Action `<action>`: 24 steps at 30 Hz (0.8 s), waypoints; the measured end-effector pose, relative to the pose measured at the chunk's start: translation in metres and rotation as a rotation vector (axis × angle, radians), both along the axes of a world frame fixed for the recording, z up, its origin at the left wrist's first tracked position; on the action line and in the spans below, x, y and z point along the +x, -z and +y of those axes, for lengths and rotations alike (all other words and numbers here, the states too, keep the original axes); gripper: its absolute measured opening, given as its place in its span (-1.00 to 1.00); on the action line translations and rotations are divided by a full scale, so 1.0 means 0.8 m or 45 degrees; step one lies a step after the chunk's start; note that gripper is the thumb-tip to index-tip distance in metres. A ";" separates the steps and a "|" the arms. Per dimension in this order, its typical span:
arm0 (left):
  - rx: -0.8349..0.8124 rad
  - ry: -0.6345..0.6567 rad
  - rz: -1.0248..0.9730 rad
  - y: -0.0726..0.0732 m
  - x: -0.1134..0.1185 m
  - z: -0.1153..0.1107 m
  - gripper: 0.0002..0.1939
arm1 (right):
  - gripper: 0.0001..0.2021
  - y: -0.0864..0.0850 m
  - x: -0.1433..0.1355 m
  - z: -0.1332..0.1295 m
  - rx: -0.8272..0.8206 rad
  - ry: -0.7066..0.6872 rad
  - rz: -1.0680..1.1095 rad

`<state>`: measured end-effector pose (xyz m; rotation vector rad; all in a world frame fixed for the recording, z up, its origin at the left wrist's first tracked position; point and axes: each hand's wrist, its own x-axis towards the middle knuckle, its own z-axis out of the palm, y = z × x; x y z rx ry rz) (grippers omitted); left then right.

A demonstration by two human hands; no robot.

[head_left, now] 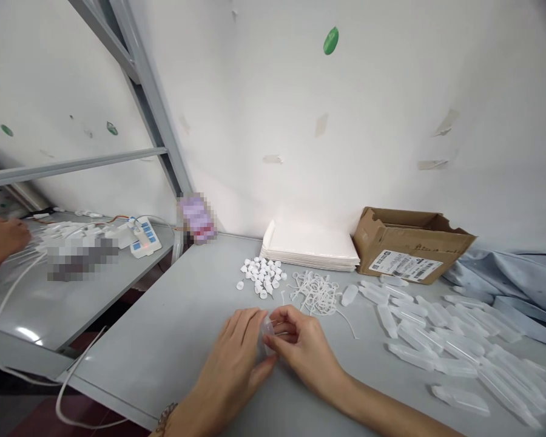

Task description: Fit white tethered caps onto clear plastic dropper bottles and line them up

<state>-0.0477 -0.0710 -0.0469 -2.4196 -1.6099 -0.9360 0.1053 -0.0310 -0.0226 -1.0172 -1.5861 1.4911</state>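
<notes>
Near the front middle of the grey table, my left hand (236, 355) is closed around a translucent plastic tube (267, 332), partly hidden by the fingers. The fingers of my right hand (300, 346) pinch at the tube's right side; whether they also hold something small cannot be made out. Just beyond the hands lie a pile of small white caps (261, 275) and, to its right, a tangle of white cords (317, 294). Many translucent plastic tubes (457, 343) are spread over the right side of the table.
A stack of white sheets or envelopes (312, 246) lies against the wall, beside an open cardboard box (409, 246). Blue-grey cloth (505, 282) is at the far right. On the left stands another table (104, 291) with a person's hand (4, 237), beyond a metal frame (152, 91).
</notes>
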 end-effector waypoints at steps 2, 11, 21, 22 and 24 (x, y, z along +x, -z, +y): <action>-0.060 0.019 -0.052 -0.002 -0.015 -0.003 -0.58 | -0.91 0.000 -0.005 0.002 0.103 -0.059 -0.120; -0.790 0.201 -0.248 -0.032 -0.087 0.026 -0.48 | -0.79 0.021 -0.031 0.037 0.988 -0.350 -1.028; -0.972 0.212 -0.158 -0.055 -0.104 0.054 -0.42 | -0.74 0.013 -0.039 0.041 0.941 -0.334 -1.295; -0.977 0.220 -0.145 -0.056 -0.104 0.056 -0.40 | -0.75 0.011 -0.039 0.042 0.937 -0.330 -1.308; -0.986 0.222 -0.116 -0.057 -0.105 0.057 -0.33 | -0.75 0.007 -0.038 0.043 0.931 -0.335 -1.325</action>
